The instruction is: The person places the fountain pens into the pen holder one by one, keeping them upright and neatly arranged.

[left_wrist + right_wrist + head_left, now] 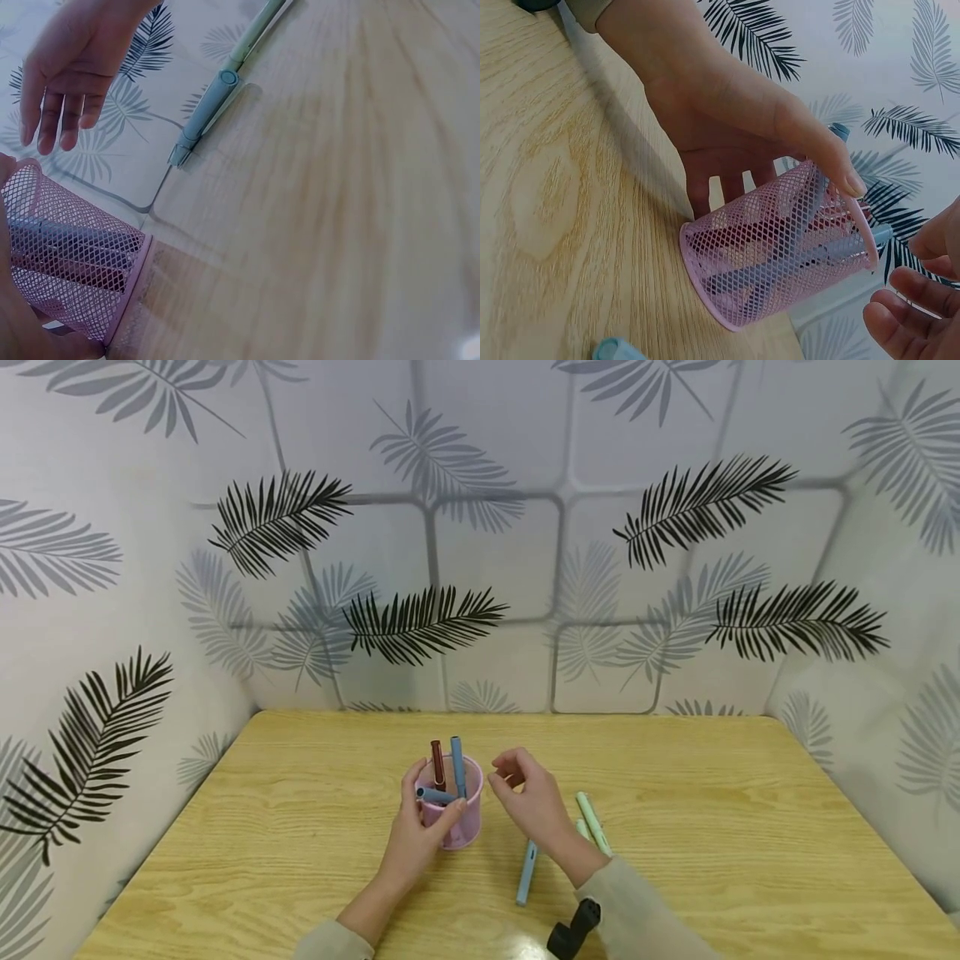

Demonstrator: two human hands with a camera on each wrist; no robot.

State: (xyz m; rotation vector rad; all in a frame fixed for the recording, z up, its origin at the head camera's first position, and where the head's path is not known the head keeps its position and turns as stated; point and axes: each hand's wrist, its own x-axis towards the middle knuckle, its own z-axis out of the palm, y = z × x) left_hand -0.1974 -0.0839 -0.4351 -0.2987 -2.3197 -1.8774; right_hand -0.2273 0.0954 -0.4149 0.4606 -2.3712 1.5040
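Observation:
A pink mesh pen cup (pixel 463 831) stands on the wooden table, and my left hand (pixel 416 835) grips it round the side, thumb near the rim. Inside are a dark red pen (pixel 437 764), an upright blue pen (pixel 457 764) and another blue pen (pixel 433 795) leaning over towards the left; the mesh lets their shafts show in the right wrist view. My right hand (pixel 531 797) hovers just right of the cup, its fingers loosely bent and holding nothing. In the right wrist view its fingertips (pixel 889 322) are apart from the cup's rim.
Under my right forearm a blue pen (pixel 527 875) lies on the table (pixel 697 827). Two light green pens (pixel 594 823) lie just right of that forearm, partly hidden by it. Leaf-patterned wall panels (pixel 495 560) border the table at the back and sides.

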